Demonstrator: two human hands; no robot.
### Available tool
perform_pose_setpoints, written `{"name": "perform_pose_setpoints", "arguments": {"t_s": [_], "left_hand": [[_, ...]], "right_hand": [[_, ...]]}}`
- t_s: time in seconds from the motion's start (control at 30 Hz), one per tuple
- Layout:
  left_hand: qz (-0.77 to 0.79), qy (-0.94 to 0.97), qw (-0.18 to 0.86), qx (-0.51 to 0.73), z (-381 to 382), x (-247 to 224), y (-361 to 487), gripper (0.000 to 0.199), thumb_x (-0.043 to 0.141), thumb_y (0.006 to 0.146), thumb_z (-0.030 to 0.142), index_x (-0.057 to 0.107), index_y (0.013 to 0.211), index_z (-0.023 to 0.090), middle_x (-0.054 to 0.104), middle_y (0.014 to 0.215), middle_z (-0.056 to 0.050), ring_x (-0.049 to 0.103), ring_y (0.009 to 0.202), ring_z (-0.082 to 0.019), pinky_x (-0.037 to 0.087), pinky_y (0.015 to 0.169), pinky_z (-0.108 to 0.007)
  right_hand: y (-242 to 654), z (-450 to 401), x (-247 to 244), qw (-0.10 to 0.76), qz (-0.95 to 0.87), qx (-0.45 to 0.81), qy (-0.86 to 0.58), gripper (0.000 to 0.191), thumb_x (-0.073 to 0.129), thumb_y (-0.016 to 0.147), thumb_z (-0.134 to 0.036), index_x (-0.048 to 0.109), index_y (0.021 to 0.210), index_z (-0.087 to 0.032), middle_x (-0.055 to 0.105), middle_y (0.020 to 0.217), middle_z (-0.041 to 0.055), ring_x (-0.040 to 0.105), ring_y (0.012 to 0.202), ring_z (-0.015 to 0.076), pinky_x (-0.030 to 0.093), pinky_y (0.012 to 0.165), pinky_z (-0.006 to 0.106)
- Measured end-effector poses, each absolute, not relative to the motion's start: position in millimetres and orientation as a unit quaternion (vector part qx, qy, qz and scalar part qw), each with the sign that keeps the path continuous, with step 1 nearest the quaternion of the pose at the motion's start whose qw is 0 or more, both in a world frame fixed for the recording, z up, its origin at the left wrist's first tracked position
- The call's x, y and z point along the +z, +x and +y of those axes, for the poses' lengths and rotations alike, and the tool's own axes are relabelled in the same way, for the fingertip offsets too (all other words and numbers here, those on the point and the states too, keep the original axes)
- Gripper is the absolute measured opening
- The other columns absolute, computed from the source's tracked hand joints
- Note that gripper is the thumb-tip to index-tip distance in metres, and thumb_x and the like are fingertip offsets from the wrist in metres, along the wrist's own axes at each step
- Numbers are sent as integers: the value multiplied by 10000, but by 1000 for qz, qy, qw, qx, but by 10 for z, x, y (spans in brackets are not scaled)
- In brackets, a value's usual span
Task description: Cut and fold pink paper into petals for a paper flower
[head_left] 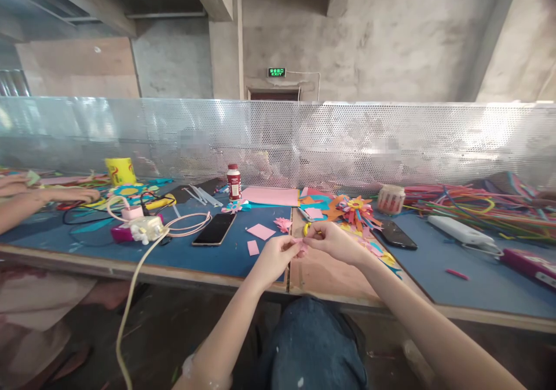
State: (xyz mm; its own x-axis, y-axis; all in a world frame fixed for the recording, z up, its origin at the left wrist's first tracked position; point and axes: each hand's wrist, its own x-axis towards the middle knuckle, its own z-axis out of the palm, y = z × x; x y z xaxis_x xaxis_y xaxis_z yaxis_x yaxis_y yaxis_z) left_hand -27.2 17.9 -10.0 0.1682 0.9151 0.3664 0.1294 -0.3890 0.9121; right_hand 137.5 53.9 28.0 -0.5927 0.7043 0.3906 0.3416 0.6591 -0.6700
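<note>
Near the table's front edge, my left hand (278, 257) and my right hand (330, 241) meet over a small pink paper piece (303, 250). Fingers of both hands pinch it, and they partly cover it. Just behind my hands lies a pink paper flower (282, 224), with yellow-handled scissors (306, 228) beside my right hand. Left of my hands are a pink paper sheet (261, 232) and a smaller pink slip (252, 248). A large orange and pink paper flower (357, 211) sits behind my right hand.
A black phone (215, 229), a power strip (138, 229) with looping cables and a red bottle (234, 182) stand left. On the right are another phone (397, 234), a clear jar (391, 199), a white power strip (463, 231) and colourful strips (473, 204). Another person's hands reach in far left.
</note>
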Motion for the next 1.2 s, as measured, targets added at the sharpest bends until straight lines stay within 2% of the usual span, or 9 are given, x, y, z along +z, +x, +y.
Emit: {"name": "perform_pose_setpoints", "arguments": {"t_s": [0.17,0.23,0.37,0.5,0.63,0.87,1.0,1.2], "left_hand": [[416,641,376,524,172,-72,-269,294,543,747,412,638,714,136,638,679,-42,584,701,-177,435,694,-274],[413,641,377,524,171,-68,-268,284,550,741,408,640,710,140,635,681,-37,583,703,-175,435,701,-275],[397,649,398,513,168,-76,-263,249,555,738,381,655,750,154,656,758,-43,604,766,-193,445,746,-292],[406,662,379,503,159,-74,-265,251,555,737,386,665,741,160,662,763,-46,607,790,-205,440,753,-296],[409,667,376,497,143,-43,-265,275,537,747,394,669,729,153,658,725,-44,597,743,-191,438,726,-286],[429,626,374,533,152,-24,-259,268,536,745,370,670,711,140,643,665,-45,580,677,-176,437,671,-266],[423,622,375,542,151,-24,-259,255,543,744,359,679,717,145,659,706,-52,585,698,-179,442,684,-268],[422,634,364,536,151,-20,-269,259,538,748,362,692,751,153,665,722,-51,586,724,-188,446,708,-281]], "right_hand": [[1288,457,181,364,-859,29,-358,114,509,741,-195,518,633,-158,491,609,-20,417,565,91,282,526,211],[1288,441,195,359,-863,-13,-356,109,506,740,-186,524,636,-160,499,629,-14,419,576,92,280,533,212],[1353,496,328,294,-885,88,-350,88,532,722,-234,582,686,-171,490,580,-34,395,521,80,264,485,195],[1385,558,414,259,-895,172,-319,133,476,735,-197,594,681,-164,495,555,-40,379,495,67,260,469,190],[1343,523,397,280,-889,144,-332,101,507,704,-187,555,619,-161,466,523,-49,368,485,66,234,453,190],[1282,395,351,318,-876,23,-363,123,506,749,-188,571,647,-162,555,641,-3,451,579,92,288,538,211],[1311,393,325,320,-872,43,-369,127,510,761,-230,623,731,-179,540,631,-13,433,553,91,274,517,211],[1340,430,320,316,-871,77,-369,166,491,762,-232,643,739,-170,481,569,-33,377,509,82,252,489,207]]}}
